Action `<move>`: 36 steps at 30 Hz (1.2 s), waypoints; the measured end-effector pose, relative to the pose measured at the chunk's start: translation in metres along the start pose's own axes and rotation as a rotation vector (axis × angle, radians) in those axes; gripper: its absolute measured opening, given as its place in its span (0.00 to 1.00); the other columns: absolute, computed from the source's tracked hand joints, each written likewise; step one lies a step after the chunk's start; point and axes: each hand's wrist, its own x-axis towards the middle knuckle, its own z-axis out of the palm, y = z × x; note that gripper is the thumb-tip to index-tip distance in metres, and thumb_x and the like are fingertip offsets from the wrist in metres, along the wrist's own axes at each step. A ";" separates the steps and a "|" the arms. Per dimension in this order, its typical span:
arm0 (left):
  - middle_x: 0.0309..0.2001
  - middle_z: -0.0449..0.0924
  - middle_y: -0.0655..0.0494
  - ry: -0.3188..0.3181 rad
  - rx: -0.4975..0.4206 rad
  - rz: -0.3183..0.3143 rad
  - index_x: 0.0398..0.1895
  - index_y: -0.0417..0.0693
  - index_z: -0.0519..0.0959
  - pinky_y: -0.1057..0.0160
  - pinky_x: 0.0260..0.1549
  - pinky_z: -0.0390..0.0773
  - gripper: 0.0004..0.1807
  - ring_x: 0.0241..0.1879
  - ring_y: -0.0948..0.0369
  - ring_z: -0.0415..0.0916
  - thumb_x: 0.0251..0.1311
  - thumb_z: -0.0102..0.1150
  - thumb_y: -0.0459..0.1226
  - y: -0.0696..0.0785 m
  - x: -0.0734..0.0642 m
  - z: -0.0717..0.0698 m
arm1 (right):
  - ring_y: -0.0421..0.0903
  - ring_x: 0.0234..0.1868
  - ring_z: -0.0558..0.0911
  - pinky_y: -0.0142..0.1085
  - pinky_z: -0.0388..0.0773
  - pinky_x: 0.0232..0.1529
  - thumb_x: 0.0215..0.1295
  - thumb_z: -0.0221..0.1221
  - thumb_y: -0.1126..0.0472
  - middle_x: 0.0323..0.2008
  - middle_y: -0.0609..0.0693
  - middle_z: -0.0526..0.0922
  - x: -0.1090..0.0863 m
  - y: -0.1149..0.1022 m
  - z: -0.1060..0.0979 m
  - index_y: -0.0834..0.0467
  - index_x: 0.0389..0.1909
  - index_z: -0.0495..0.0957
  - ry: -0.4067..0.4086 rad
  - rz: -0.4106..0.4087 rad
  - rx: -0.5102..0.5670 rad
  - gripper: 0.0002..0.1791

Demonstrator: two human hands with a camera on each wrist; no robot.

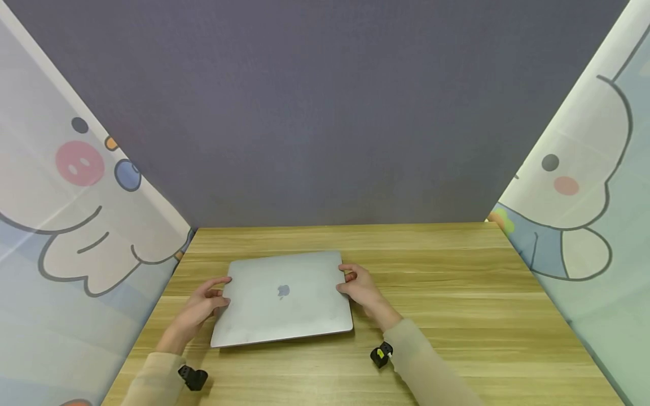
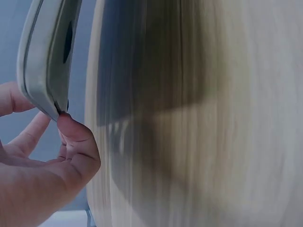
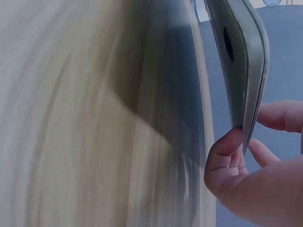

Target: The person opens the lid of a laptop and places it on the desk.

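Note:
A closed silver laptop (image 1: 284,316) with an apple logo on its lid is held between both hands, lid up. My left hand (image 1: 199,309) grips its left edge, thumb and fingers on either side of the rim. On the opposite edge my right hand (image 1: 361,288) grips in the same way. The left wrist view shows the laptop (image 2: 40,66) raised above the table, a dark round foot on its underside. In the right wrist view the laptop (image 3: 246,61) is also clear of the wood, pinched by curled fingers, its shadow below.
The wood-grain table (image 1: 431,270) extends under and around the laptop. A grey panel (image 1: 335,113) stands along its back edge. Cartoon-printed sheets hang at the left (image 1: 61,237) and right (image 1: 584,293) sides. Small black devices are worn near both wrists.

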 end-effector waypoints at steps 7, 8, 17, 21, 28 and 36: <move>0.43 0.66 0.48 -0.013 -0.005 0.028 0.73 0.40 0.66 0.65 0.30 0.71 0.34 0.33 0.60 0.66 0.62 0.61 0.28 0.008 0.001 0.011 | 0.47 0.35 0.70 0.33 0.73 0.31 0.54 0.66 0.77 0.39 0.56 0.71 -0.004 -0.001 -0.014 0.65 0.60 0.78 0.029 0.025 0.034 0.29; 0.44 0.65 0.48 -0.016 -0.001 0.030 0.73 0.40 0.66 0.64 0.31 0.71 0.34 0.33 0.60 0.65 0.63 0.61 0.28 0.009 0.001 0.012 | 0.47 0.35 0.70 0.33 0.73 0.31 0.54 0.66 0.76 0.38 0.56 0.71 -0.005 -0.002 -0.016 0.65 0.60 0.78 0.030 0.026 0.038 0.29; 0.43 0.66 0.49 -0.017 0.014 0.036 0.73 0.41 0.66 0.63 0.31 0.70 0.33 0.34 0.59 0.65 0.64 0.61 0.28 0.019 0.001 0.026 | 0.47 0.33 0.69 0.33 0.72 0.28 0.55 0.66 0.76 0.38 0.56 0.70 -0.011 0.001 -0.031 0.67 0.61 0.76 0.029 0.019 0.041 0.29; 0.43 0.65 0.49 -0.020 0.013 0.046 0.73 0.41 0.66 0.62 0.32 0.70 0.33 0.35 0.58 0.65 0.64 0.60 0.28 0.022 0.001 0.035 | 0.47 0.33 0.69 0.32 0.72 0.28 0.55 0.66 0.76 0.39 0.56 0.70 -0.013 0.001 -0.039 0.67 0.61 0.76 0.045 0.015 0.017 0.28; 0.42 0.65 0.48 -0.025 0.019 0.065 0.71 0.42 0.68 0.62 0.33 0.72 0.32 0.36 0.57 0.65 0.62 0.62 0.28 0.028 0.003 0.051 | 0.45 0.32 0.68 0.31 0.70 0.27 0.57 0.65 0.75 0.39 0.57 0.69 -0.020 -0.001 -0.057 0.68 0.61 0.75 0.056 0.021 0.001 0.28; 0.42 0.65 0.48 -0.027 0.015 0.066 0.71 0.42 0.69 0.62 0.31 0.72 0.32 0.35 0.57 0.65 0.61 0.62 0.27 0.033 0.005 0.069 | 0.44 0.31 0.66 0.30 0.68 0.28 0.60 0.64 0.74 0.39 0.56 0.67 -0.026 -0.001 -0.074 0.69 0.63 0.73 0.069 0.028 -0.022 0.28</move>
